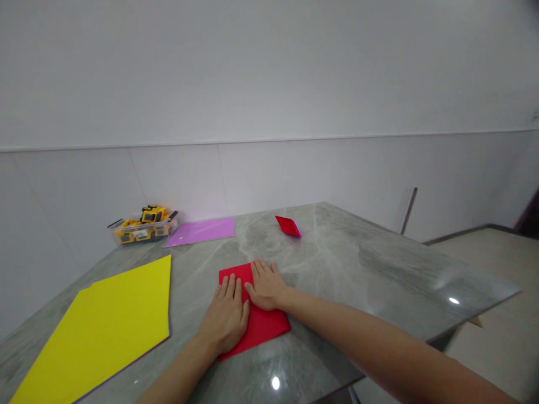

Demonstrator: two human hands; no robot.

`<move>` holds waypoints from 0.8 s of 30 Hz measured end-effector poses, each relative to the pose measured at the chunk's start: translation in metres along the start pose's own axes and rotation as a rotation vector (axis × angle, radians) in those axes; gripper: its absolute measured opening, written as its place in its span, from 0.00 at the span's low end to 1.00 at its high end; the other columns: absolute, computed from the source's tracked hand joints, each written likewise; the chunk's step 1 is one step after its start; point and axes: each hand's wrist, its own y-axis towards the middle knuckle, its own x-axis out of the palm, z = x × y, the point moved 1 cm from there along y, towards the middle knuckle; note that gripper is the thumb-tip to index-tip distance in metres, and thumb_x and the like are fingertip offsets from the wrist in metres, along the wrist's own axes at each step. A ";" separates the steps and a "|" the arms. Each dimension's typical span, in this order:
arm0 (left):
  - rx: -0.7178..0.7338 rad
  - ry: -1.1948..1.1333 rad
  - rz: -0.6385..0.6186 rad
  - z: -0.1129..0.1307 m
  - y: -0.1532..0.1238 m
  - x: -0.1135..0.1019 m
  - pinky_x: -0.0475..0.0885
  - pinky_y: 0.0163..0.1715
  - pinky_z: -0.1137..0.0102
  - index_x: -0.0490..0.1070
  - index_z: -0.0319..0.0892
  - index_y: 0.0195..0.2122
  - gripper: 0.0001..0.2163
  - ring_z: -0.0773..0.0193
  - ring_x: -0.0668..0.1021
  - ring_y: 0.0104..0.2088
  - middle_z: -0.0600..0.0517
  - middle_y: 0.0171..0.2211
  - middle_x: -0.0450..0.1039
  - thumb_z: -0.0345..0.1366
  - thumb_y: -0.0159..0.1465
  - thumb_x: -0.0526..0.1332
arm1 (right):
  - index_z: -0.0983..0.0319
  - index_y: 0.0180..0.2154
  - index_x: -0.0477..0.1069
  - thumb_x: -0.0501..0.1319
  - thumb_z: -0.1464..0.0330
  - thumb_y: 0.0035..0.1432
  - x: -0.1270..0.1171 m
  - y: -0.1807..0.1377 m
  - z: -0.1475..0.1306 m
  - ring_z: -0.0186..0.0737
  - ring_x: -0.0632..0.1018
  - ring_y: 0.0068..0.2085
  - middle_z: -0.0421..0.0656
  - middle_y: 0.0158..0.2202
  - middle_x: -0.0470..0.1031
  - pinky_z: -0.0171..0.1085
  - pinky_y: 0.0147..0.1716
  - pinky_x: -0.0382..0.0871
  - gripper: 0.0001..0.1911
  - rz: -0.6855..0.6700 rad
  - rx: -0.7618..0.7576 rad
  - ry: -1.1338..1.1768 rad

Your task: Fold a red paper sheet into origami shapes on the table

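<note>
Red sheet (265, 331), left fingers (231, 287) and right fingers (265, 269) atop

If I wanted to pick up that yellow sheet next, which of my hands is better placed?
Probably your left hand: it rests on the red sheet, on the side nearer the yellow sheet. Your right hand, also on the red sheet, lies farther away, beyond the left.

Room twd desk's (345, 264) R corner; R arm (370, 336) bars near edge, yellow sheet (112, 322) nr L edge, box (145, 226) far L corner.
</note>
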 end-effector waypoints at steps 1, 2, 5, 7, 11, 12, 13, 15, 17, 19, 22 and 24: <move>-0.004 -0.001 0.001 0.001 0.000 0.000 0.50 0.63 0.54 0.52 0.25 0.64 0.30 0.46 0.51 0.66 0.33 0.65 0.47 0.44 0.68 0.40 | 0.76 0.65 0.47 0.39 0.55 0.64 0.000 0.004 0.003 0.53 0.46 0.68 0.59 0.67 0.44 0.57 0.63 0.36 0.38 0.003 0.010 -0.002; -0.007 -0.001 0.001 0.001 0.000 -0.001 0.50 0.63 0.54 0.52 0.25 0.64 0.31 0.46 0.51 0.66 0.33 0.66 0.47 0.44 0.68 0.40 | 0.76 0.65 0.47 0.39 0.55 0.64 0.000 0.009 0.005 0.53 0.46 0.68 0.59 0.67 0.44 0.58 0.63 0.36 0.38 0.007 0.020 -0.004; -0.018 0.003 -0.011 0.002 0.000 -0.003 0.49 0.63 0.54 0.51 0.25 0.64 0.31 0.45 0.51 0.66 0.33 0.66 0.47 0.45 0.68 0.40 | 0.76 0.65 0.48 0.40 0.53 0.63 -0.002 0.026 0.011 0.56 0.47 0.67 0.59 0.67 0.45 0.60 0.62 0.37 0.39 0.022 0.051 -0.015; -0.033 0.006 -0.023 0.003 0.001 -0.005 0.49 0.63 0.53 0.51 0.24 0.64 0.31 0.44 0.51 0.66 0.32 0.65 0.47 0.45 0.68 0.40 | 0.77 0.64 0.48 0.41 0.53 0.63 -0.003 0.036 0.012 0.58 0.47 0.67 0.61 0.67 0.46 0.62 0.61 0.37 0.39 0.040 0.069 -0.025; -0.045 0.004 -0.020 0.003 0.003 -0.005 0.49 0.62 0.51 0.50 0.26 0.65 0.32 0.43 0.50 0.66 0.31 0.65 0.46 0.47 0.68 0.39 | 0.79 0.64 0.48 0.41 0.54 0.64 -0.004 0.042 0.009 0.59 0.44 0.68 0.63 0.66 0.46 0.62 0.61 0.30 0.39 0.095 0.051 -0.055; -0.047 0.004 -0.016 0.003 0.003 -0.004 0.49 0.62 0.51 0.50 0.25 0.65 0.32 0.43 0.50 0.66 0.30 0.65 0.47 0.47 0.68 0.39 | 0.79 0.64 0.48 0.40 0.54 0.64 -0.004 0.039 0.008 0.58 0.43 0.68 0.62 0.66 0.46 0.61 0.61 0.28 0.39 0.111 0.040 -0.065; -0.050 0.005 -0.011 0.003 0.003 -0.004 0.48 0.62 0.51 0.50 0.25 0.65 0.32 0.43 0.50 0.66 0.30 0.65 0.47 0.47 0.68 0.40 | 0.79 0.64 0.48 0.40 0.55 0.65 -0.005 0.036 0.006 0.57 0.42 0.68 0.62 0.67 0.46 0.60 0.62 0.27 0.38 0.127 0.029 -0.075; -0.058 0.007 -0.008 0.003 0.003 -0.003 0.48 0.62 0.51 0.50 0.24 0.65 0.32 0.43 0.51 0.66 0.29 0.65 0.47 0.47 0.68 0.40 | 0.78 0.64 0.47 0.39 0.56 0.66 -0.006 0.027 0.004 0.55 0.40 0.68 0.60 0.67 0.45 0.59 0.62 0.25 0.37 0.154 0.013 -0.096; -0.057 0.005 -0.005 0.003 0.004 -0.002 0.48 0.62 0.50 0.50 0.24 0.65 0.32 0.43 0.51 0.66 0.29 0.65 0.47 0.47 0.68 0.40 | 0.77 0.65 0.48 0.40 0.57 0.66 -0.007 0.016 0.004 0.55 0.40 0.68 0.59 0.67 0.44 0.59 0.62 0.25 0.35 0.174 -0.006 -0.118; -0.057 0.004 0.001 0.002 0.004 -0.001 0.48 0.62 0.50 0.51 0.25 0.64 0.32 0.43 0.51 0.66 0.30 0.65 0.47 0.47 0.67 0.40 | 0.76 0.64 0.50 0.41 0.57 0.66 -0.007 0.005 0.005 0.57 0.42 0.68 0.60 0.67 0.45 0.61 0.62 0.28 0.35 0.194 -0.037 -0.150; -0.063 0.008 0.010 0.002 0.004 0.000 0.49 0.62 0.51 0.53 0.25 0.64 0.33 0.43 0.52 0.65 0.30 0.65 0.49 0.48 0.67 0.39 | 0.75 0.65 0.49 0.41 0.55 0.66 -0.006 -0.014 0.012 0.60 0.42 0.68 0.61 0.67 0.42 0.63 0.61 0.32 0.36 0.207 -0.045 -0.182; -0.062 0.003 0.011 0.002 0.003 0.000 0.49 0.62 0.52 0.53 0.25 0.64 0.33 0.43 0.52 0.65 0.30 0.65 0.49 0.48 0.67 0.39 | 0.75 0.65 0.47 0.42 0.54 0.65 -0.006 -0.028 0.016 0.62 0.42 0.67 0.62 0.67 0.41 0.65 0.61 0.34 0.37 0.179 -0.041 -0.188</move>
